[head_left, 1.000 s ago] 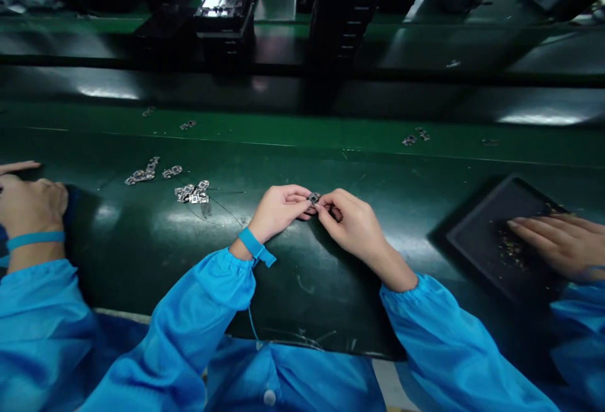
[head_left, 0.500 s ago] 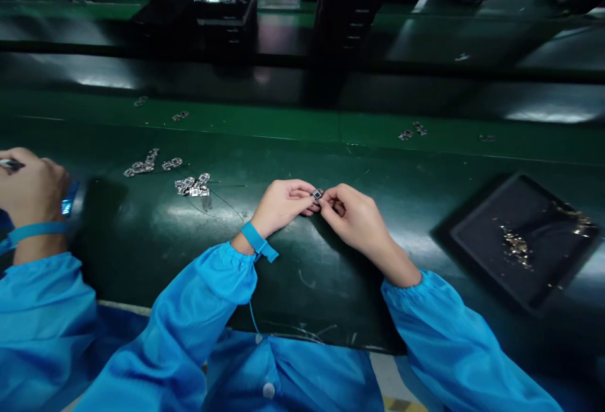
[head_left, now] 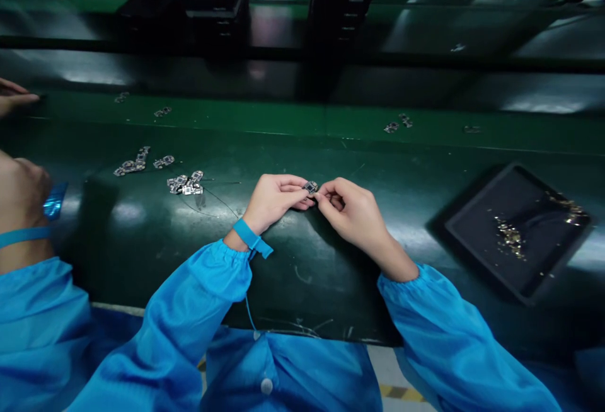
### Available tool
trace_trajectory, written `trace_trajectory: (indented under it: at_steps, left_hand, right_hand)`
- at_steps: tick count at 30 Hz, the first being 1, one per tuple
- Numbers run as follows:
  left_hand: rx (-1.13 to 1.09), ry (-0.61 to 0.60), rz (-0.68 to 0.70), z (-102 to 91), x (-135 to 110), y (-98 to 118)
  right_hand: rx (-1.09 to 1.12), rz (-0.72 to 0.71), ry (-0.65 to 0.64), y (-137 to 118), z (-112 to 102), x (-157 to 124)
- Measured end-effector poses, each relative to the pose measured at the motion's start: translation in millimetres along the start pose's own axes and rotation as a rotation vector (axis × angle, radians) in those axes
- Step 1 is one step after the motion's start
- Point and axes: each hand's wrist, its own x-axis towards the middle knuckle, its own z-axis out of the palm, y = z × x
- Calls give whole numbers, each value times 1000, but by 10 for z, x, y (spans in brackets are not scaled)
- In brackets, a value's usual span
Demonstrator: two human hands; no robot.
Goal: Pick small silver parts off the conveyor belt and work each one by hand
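Observation:
A small circuit board (head_left: 311, 187) is pinched between the thumb and fingers of my left hand (head_left: 280, 199), raised over the green bench. Close against its right edge, the thumb and forefinger of my right hand (head_left: 348, 208) are pressed together. Whatever lies between those right fingertips is too small to make out. To the left of my hands, a cluster of circuit boards (head_left: 186, 184) with thin wires lies on the bench top. More boards (head_left: 132, 163) rest just beyond that cluster. My left wrist wears a blue strap (head_left: 253, 239).
At the right stands a black tray (head_left: 491, 267) with tiny gold-coloured parts. Several boards (head_left: 397, 124) lie along the bright green strip at the back. A co-worker's hand (head_left: 21, 191) is at the left edge, with another hand (head_left: 14, 98) beyond it. Dark equipment (head_left: 217, 2) stands behind.
The board in my left hand has turned, and my right fingertips sit slightly lower at its edge. The view has shifted a little. A second hand has appeared at the far left.

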Motion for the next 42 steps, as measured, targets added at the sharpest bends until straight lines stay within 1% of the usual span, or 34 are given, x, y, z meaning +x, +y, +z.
trace_trajectory:
  at_steps: [8, 14, 19, 26, 42]
  left_hand:
    - [8, -49, 8, -21, -13, 23]
    - [35, -28, 29, -4, -6, -15]
    - [69, -42, 26, -17, 3, -38]
    - [92, -55, 24, -2, -15, -10]
    - [102, -61, 16, 1, -3, -9]
  right_hand:
    - [31, 31, 3, -13, -29, -6]
    - [7, 12, -6, -41, -20, -15]
    - [-26, 4, -14, -24, 8, -27]
    - [-8, 55, -37, -9, 18, -37]
    - [-31, 48, -43, -2, 17, -34]
